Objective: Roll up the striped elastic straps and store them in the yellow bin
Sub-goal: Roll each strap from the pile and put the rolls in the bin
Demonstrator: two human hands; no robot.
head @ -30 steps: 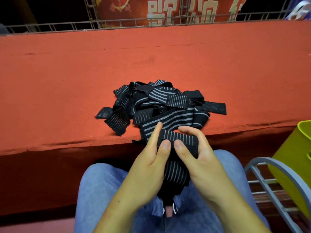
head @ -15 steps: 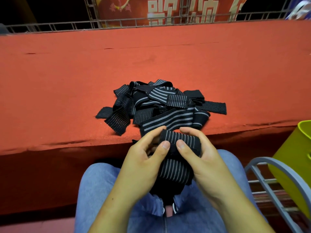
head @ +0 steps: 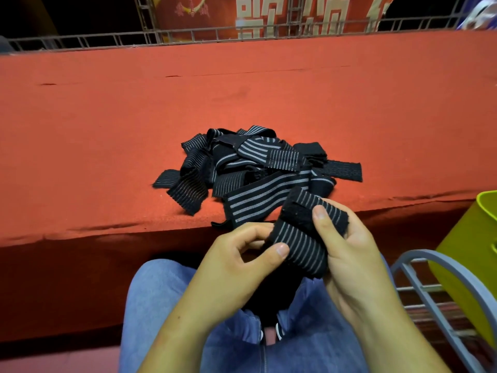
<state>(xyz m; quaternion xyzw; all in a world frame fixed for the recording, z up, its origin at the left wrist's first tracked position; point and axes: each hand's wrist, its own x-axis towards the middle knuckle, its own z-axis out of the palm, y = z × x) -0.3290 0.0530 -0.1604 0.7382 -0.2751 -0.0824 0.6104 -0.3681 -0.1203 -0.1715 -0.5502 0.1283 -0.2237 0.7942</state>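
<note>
the worktop point(head: 242, 103) is as it was. the bin point(head: 468, 251) waits at the near right, and the pile point(head: 255, 168) at the near edge is unmoved. the strap point(head: 298, 249) over the lap has tipped right and risen. the right hand point(head: 349, 254) now grips its rolled end, thumb on top. the left hand point(head: 236, 265) pinches its lower edge. the roll looks nearly done, with binning next.

Ribbed matt elastic straps point(head: 258, 168), felt-like red table cover point(head: 242, 98), smooth plastic bin point(head: 468, 254)
</note>
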